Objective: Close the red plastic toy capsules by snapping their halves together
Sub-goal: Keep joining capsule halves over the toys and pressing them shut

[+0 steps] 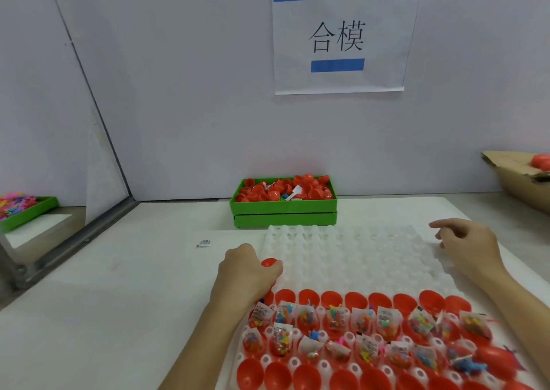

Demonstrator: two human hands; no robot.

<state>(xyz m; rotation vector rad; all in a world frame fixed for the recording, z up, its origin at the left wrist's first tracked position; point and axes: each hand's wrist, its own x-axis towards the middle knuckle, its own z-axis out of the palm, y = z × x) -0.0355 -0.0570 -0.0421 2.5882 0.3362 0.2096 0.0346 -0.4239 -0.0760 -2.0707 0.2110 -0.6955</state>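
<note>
A white moulded tray (351, 258) lies in front of me. Its near rows hold several open red capsule halves (330, 299), many with small bags of coloured toys (336, 318) in them. My left hand (247, 273) rests at the tray's left edge, closed around a red capsule piece (268, 262) that peeks out at the thumb. My right hand (467, 246) hovers over the tray's far right corner, fingers apart and holding nothing. One closed red capsule (495, 358) lies at the tray's near right.
A green bin (282, 208) full of loose red capsule halves stands against the back wall. A cardboard box (518, 181) with red capsules sits at the far right. Another green tray (26, 211) of coloured toys is at the left, past a metal frame. A small packet (204, 243) lies on the table.
</note>
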